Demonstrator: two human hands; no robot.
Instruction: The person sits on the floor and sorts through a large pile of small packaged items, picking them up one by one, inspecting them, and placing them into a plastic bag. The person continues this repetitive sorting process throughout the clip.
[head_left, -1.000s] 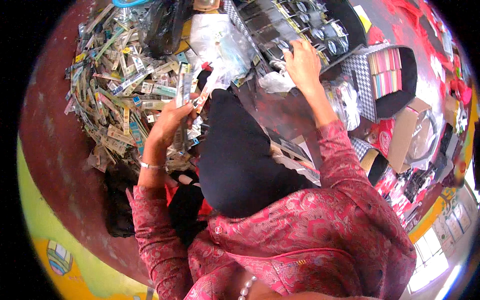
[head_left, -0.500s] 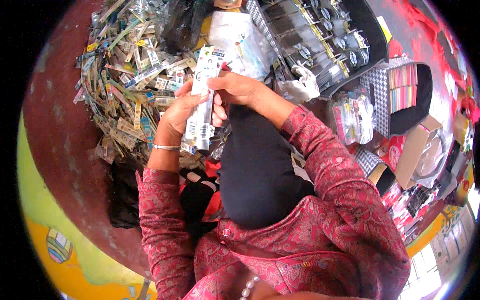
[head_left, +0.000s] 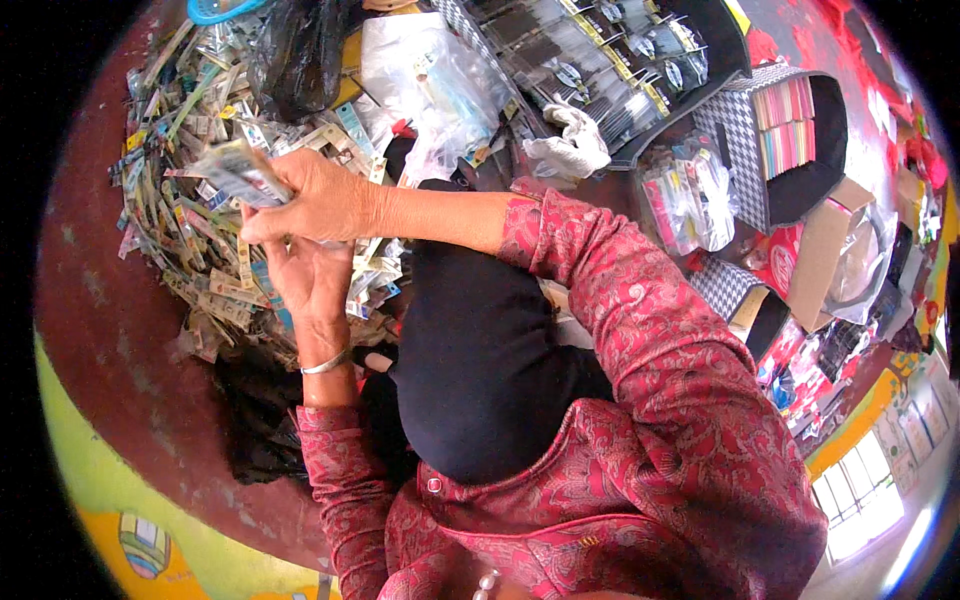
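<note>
My right hand [head_left: 325,195] reaches across to the left, over the heap of slim printed plastic packets [head_left: 220,290]. Its fingers are closed around a slim plastic packet [head_left: 243,175], slightly blurred, which points up and to the left. Just below it, my left hand [head_left: 312,278] has its palm partly turned up, with a bangle at the wrist. My right hand covers most of the left hand's fingers, so I cannot make out whether they hold anything.
A black plastic bag [head_left: 298,60] and a clear bag of packets [head_left: 440,90] lie beyond my hands. To the right are a black tray of packaged items [head_left: 600,60], a white glove [head_left: 572,145], a checked box of coloured cards [head_left: 740,150] and a cardboard box [head_left: 828,245]. A blue basket rim [head_left: 225,10] shows at the far left.
Both hands have moved left. The white packet that was upright between them is now a tilted packet in my right hand, which has crossed over the left. The view has shifted slightly.
</note>
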